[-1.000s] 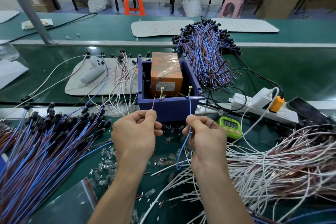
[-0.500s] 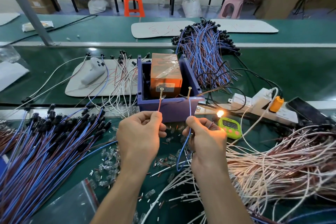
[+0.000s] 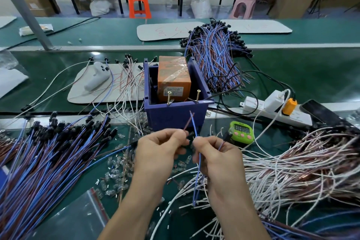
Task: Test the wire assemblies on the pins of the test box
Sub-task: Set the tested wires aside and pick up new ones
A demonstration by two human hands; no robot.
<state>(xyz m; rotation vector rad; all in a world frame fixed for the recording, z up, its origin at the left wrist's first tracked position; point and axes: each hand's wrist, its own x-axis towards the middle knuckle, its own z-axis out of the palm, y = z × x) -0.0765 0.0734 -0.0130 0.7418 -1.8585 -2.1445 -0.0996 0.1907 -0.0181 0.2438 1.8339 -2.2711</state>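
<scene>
Left hand (image 3: 161, 152) pinches red lead (image 3: 188, 122), right hand (image 3: 214, 154) pinches blue lead (image 3: 194, 126). Tips cross in front of the box (image 3: 171, 115), below its pins (image 3: 168, 98). Both off the pins, so probably no circuit.

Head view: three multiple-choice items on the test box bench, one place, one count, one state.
1. The green timer lies where from the test box?
A. left B. inside C. right
2. How many brass pins stand on the box's front wall?
A. two B. one C. four
3. The held wire ends are:
A. on the pins B. clear of the pins C. dropped on the belt
1 C: the timer sits right of the box. 2 A: one pin near each front corner. 3 B: left hand and right hand pinch them crossed, below the pins.
</scene>
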